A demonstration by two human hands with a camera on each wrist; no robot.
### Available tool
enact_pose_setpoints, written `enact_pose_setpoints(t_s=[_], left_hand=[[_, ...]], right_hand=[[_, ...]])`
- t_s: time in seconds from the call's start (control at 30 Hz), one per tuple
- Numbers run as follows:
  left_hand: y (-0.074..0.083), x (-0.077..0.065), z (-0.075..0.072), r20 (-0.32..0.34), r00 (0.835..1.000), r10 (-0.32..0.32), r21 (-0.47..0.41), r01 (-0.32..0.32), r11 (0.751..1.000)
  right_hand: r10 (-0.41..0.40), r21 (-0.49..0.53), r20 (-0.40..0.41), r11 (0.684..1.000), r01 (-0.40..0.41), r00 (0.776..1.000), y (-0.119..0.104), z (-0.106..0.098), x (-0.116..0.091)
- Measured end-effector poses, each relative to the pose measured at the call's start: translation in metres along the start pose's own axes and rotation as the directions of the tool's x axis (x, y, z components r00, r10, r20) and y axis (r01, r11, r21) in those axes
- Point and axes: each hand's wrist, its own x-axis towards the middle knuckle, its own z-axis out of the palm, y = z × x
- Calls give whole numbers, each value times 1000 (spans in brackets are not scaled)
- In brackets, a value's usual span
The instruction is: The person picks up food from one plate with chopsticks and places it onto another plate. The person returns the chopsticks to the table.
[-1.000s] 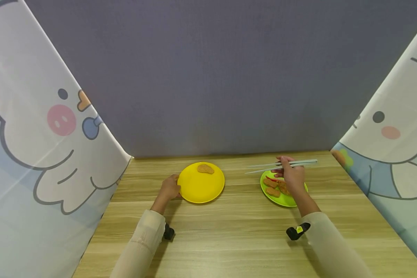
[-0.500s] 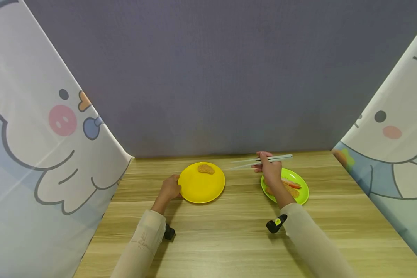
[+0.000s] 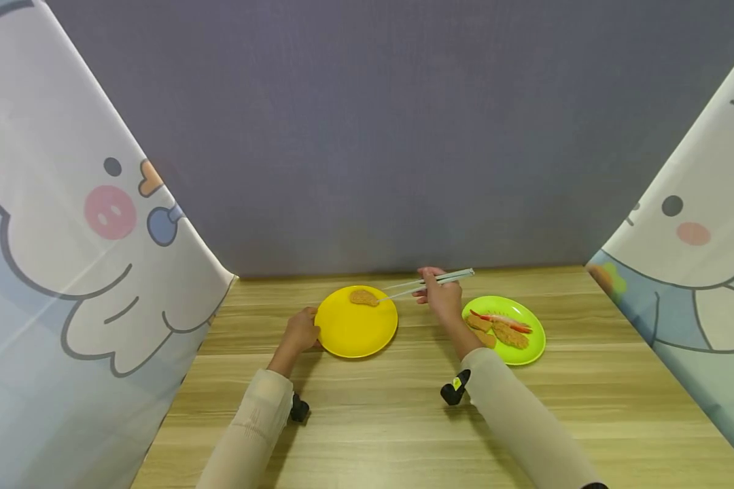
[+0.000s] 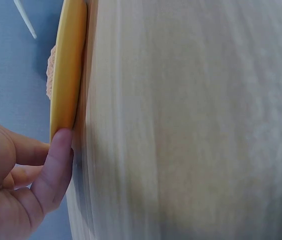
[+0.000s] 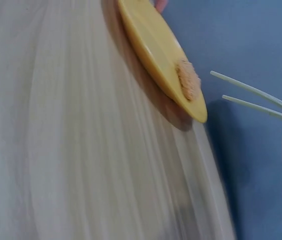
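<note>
At its left edge, the yellow plate (image 3: 351, 336) is pinched by my left hand (image 3: 302, 330), thumb and fingers at the rim in the left wrist view. One brown breaded piece, like a chicken nugget (image 3: 363, 297), lies near the plate's far side. My right hand (image 3: 443, 299) holds a pair of pale chopsticks (image 3: 457, 276), pointing left. Their tips are spread apart beside the nugget; in the right wrist view a gap shows between the chopstick tips and the nugget (image 5: 188, 80). Nothing is between the tips.
A green plate (image 3: 495, 303) stands to the right, behind the right forearm. It bears several breaded pieces (image 3: 510, 335) and a red-and-white shrimp-like piece (image 3: 503, 320). A grey panel (image 3: 404, 136) rises behind the wooden table (image 3: 373, 421), with printed cloth (image 3: 37, 272) at both sides.
My right hand has moved left with the chopsticks, from over the green plate to beside the yellow plate, uncovering the green plate's food. The left hand has stayed at the yellow rim.
</note>
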Motion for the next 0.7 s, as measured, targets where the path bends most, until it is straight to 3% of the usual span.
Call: enact_pose_setpoints(t_s=[0.23, 0.7], left_hand=[[-1, -1, -1, -15, 1000, 23, 54, -22, 998], [0, -3, -1, -4, 1000, 25, 46, -25, 999]], right_hand=[[-12, -77, -5, 997, 11, 1000, 11, 22, 0], [11, -81, -11, 997, -12, 1000, 18, 40, -2]])
